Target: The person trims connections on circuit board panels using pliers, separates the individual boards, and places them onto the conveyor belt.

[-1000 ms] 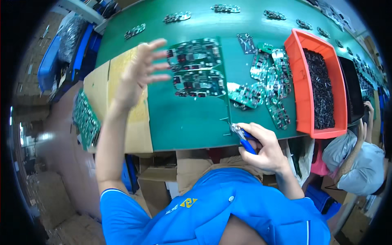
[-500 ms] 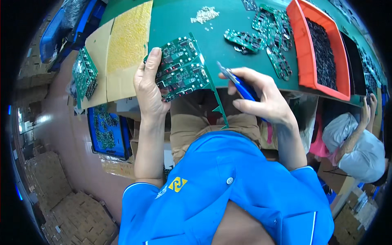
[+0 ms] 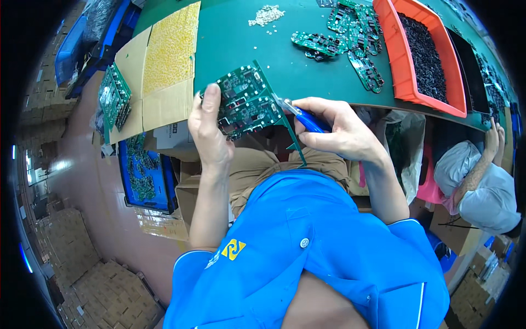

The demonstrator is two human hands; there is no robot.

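fingers [image 3: 211, 101] still grip circuit board [image 3: 246, 104] | blue-handled cutters [image 3: 300, 115] now touching board edge

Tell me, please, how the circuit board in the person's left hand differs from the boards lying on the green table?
The held circuit board is lifted and tilted in the left hand, with the cutters in the right hand at its edge. The loose boards lie flat, piled and untouched. All are green, populated boards.

green-topped workbench [image 3: 241, 38] along the upper frame, edge bending with the lens. cardboard sheets [image 3: 164, 66] at its left end. orange bin [image 3: 408, 82] of dark parts at right. reddish glossy floor [image 3: 104, 214], light glare at left. stacked cardboard boxes [image 3: 104, 296] lower left. blue tray [image 3: 143, 175] under the bench.
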